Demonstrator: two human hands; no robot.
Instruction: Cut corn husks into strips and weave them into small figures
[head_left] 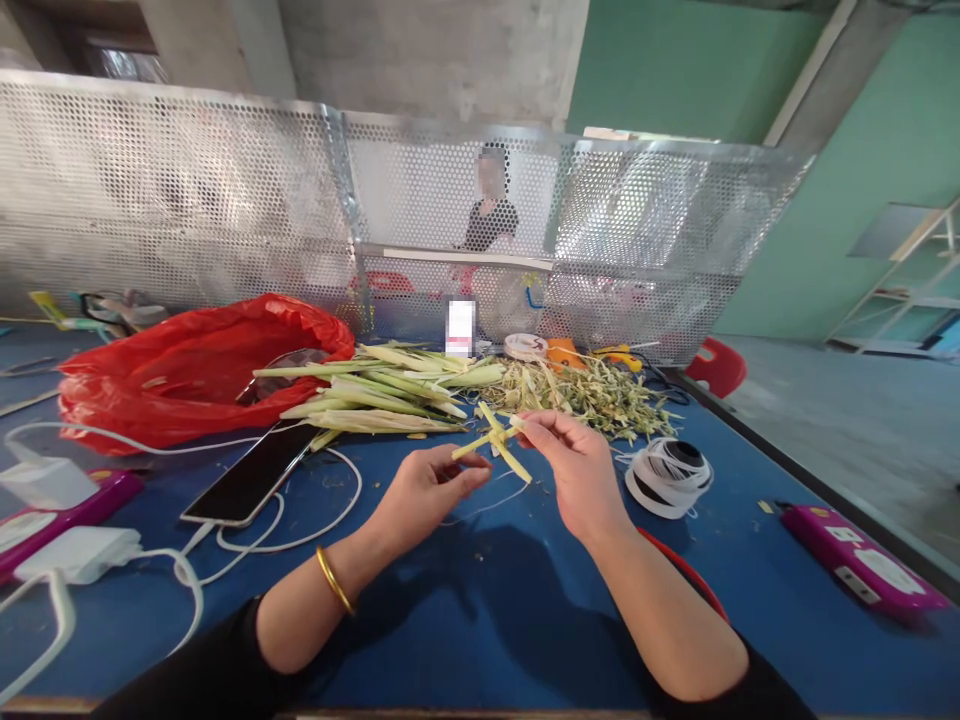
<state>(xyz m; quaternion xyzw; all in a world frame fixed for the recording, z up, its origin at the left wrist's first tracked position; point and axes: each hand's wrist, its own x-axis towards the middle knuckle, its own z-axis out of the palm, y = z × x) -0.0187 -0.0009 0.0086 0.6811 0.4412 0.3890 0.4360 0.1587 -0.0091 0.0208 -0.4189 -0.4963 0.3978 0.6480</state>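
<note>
Pale-yellow cross-shaped piece of leaf strips [497,437] pinched by bare right hand [581,468], gold-bangled left hand [430,490] curled beside it, grip unclear, above flat blue tabletop [465,645], long pale-green leaves [375,400] piled behind.

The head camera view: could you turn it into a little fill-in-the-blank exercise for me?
1. The hand without the gold bracelet, the person's ____ one, pinches the crossed strips.
2. The open plastic bag is ____ in color.
3. A white cable plugs into the black-screened ____.
4. The tabletop is colored ____.

Missing words: right; red; phone; blue.
</note>
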